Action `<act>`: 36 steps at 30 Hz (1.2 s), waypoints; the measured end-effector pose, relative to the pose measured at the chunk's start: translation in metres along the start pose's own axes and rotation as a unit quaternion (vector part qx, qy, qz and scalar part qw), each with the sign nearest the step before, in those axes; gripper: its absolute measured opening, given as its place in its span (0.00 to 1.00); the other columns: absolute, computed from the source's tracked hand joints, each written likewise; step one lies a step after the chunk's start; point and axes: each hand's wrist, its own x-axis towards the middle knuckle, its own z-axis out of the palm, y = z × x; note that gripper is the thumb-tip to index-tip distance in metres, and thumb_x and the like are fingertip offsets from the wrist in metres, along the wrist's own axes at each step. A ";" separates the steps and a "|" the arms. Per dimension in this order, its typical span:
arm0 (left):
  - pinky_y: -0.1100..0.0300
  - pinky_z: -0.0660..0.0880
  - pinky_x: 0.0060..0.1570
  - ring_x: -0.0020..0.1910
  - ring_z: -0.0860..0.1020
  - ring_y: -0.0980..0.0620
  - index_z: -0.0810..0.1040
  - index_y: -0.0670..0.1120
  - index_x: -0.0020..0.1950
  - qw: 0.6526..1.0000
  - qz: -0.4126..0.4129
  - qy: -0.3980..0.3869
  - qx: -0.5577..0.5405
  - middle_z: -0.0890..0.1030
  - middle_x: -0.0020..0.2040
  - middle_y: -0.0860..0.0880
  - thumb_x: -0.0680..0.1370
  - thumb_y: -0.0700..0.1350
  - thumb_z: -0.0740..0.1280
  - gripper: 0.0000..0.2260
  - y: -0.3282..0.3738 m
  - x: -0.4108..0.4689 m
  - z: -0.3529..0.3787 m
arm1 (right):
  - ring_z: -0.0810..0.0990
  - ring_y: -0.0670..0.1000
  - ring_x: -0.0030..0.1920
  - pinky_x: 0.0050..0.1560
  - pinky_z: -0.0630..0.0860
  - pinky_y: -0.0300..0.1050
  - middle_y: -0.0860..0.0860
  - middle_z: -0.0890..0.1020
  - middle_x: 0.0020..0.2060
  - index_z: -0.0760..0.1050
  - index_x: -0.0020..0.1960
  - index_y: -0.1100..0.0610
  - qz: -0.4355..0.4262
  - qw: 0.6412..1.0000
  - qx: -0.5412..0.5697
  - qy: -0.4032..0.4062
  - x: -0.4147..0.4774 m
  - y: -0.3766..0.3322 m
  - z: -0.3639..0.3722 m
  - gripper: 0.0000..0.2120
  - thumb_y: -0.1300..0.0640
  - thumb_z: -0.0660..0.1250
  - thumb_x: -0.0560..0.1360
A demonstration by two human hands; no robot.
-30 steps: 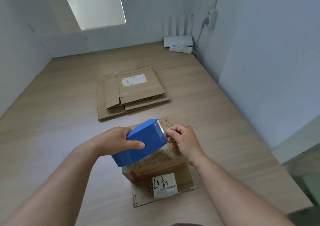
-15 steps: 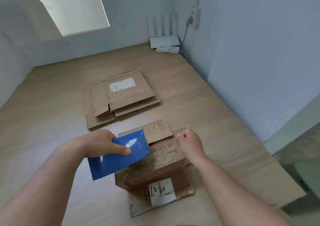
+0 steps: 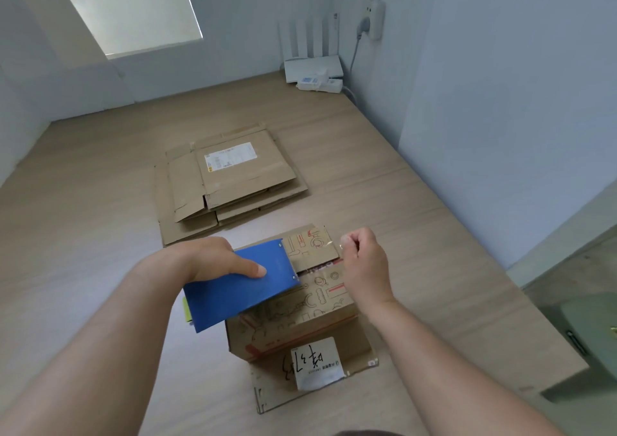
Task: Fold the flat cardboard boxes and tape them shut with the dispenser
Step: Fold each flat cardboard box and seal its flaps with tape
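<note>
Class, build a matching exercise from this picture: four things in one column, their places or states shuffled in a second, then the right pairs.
1. blue tape dispenser
2. stack of flat boxes
3. folded box
4. white router

A. in the far corner by the wall
B. gripped by the left hand
C. lying flat beyond the folded box
D. standing nearest the person

Pairs: 1-B, 2-C, 3-D, 4-A

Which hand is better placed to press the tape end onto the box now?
Likely the right hand: it pinches the clear tape end over the box, while the left hand grips the blue dispenser.
</note>
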 end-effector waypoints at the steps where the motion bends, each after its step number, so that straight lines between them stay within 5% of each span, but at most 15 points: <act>1: 0.57 0.69 0.43 0.45 0.76 0.53 0.75 0.50 0.48 1.000 0.000 0.000 0.004 0.77 0.47 0.51 0.69 0.68 0.68 0.23 0.002 0.000 0.000 | 0.73 0.45 0.34 0.31 0.72 0.36 0.50 0.76 0.38 0.69 0.45 0.56 0.046 0.999 0.026 0.001 0.002 0.001 0.003 0.09 0.56 0.54 0.82; 5: 0.57 0.69 0.44 0.46 0.77 0.51 0.76 0.49 0.48 1.000 0.005 -0.001 -0.015 0.78 0.47 0.50 0.69 0.67 0.69 0.23 0.008 0.004 0.000 | 0.78 0.48 0.32 0.28 0.74 0.43 0.55 0.79 0.40 0.69 0.45 0.55 0.140 0.988 0.069 0.002 0.008 0.003 0.007 0.09 0.56 0.53 0.81; 8: 0.55 0.71 0.48 0.48 0.78 0.50 0.75 0.50 0.50 1.000 0.001 -0.009 -0.030 0.78 0.49 0.49 0.68 0.66 0.70 0.22 0.009 0.005 -0.002 | 0.79 0.45 0.32 0.32 0.78 0.46 0.55 0.80 0.40 0.69 0.47 0.55 0.082 0.994 0.063 -0.030 0.006 0.004 0.005 0.09 0.54 0.53 0.81; 11: 0.56 0.71 0.47 0.47 0.78 0.50 0.76 0.49 0.49 1.000 0.009 -0.010 -0.017 0.79 0.49 0.49 0.69 0.67 0.69 0.23 0.009 0.003 -0.003 | 0.80 0.50 0.42 0.41 0.79 0.53 0.52 0.81 0.46 0.69 0.46 0.54 0.006 0.995 -0.059 -0.076 0.004 0.006 0.004 0.10 0.51 0.53 0.81; 16: 0.56 0.73 0.49 0.45 0.80 0.50 0.79 0.48 0.48 1.000 0.027 0.009 -0.001 0.81 0.46 0.49 0.69 0.68 0.68 0.25 0.008 -0.005 -0.008 | 0.78 0.48 0.42 0.30 0.67 0.39 0.46 0.82 0.50 0.65 0.47 0.53 -0.010 0.979 -0.180 -0.094 0.010 0.008 -0.005 0.10 0.50 0.49 0.83; 20: 0.56 0.74 0.48 0.45 0.80 0.50 0.78 0.48 0.48 0.999 0.027 0.023 0.003 0.80 0.47 0.49 0.69 0.68 0.68 0.24 0.006 -0.002 -0.006 | 0.80 0.49 0.46 0.33 0.70 0.40 0.46 0.82 0.49 0.67 0.47 0.53 0.058 0.995 -0.059 -0.059 0.007 0.004 0.000 0.10 0.53 0.50 0.82; 23: 0.55 0.72 0.48 0.46 0.79 0.50 0.77 0.48 0.48 0.999 0.015 0.032 -0.005 0.80 0.47 0.49 0.69 0.68 0.68 0.24 0.002 0.002 -0.002 | 0.81 0.52 0.46 0.43 0.78 0.53 0.47 0.81 0.48 0.67 0.45 0.52 0.083 0.995 -0.018 -0.051 0.005 0.002 0.006 0.10 0.52 0.50 0.81; 27: 0.56 0.70 0.45 0.46 0.78 0.50 0.76 0.48 0.48 0.999 0.006 0.031 -0.028 0.79 0.47 0.49 0.69 0.67 0.69 0.23 0.001 0.003 0.002 | 0.78 0.50 0.26 0.24 0.72 0.42 0.57 0.81 0.40 0.70 0.50 0.58 0.152 0.983 0.078 -0.061 0.006 0.002 -0.004 0.11 0.55 0.51 0.81; 31: 0.56 0.70 0.44 0.46 0.78 0.50 0.76 0.49 0.49 0.999 0.002 0.028 -0.025 0.79 0.48 0.49 0.68 0.67 0.70 0.24 0.005 0.003 0.002 | 0.78 0.54 0.30 0.26 0.73 0.44 0.59 0.80 0.39 0.70 0.47 0.60 0.194 0.961 0.190 -0.047 0.007 0.000 -0.007 0.07 0.60 0.54 0.80; 36: 0.56 0.71 0.45 0.46 0.78 0.50 0.74 0.49 0.47 1.000 0.009 0.018 0.005 0.78 0.48 0.49 0.69 0.67 0.70 0.22 0.011 0.003 0.001 | 0.73 0.52 0.24 0.24 0.74 0.41 0.58 0.76 0.32 0.71 0.48 0.63 0.215 0.969 0.110 -0.047 0.012 0.007 -0.009 0.09 0.61 0.54 0.80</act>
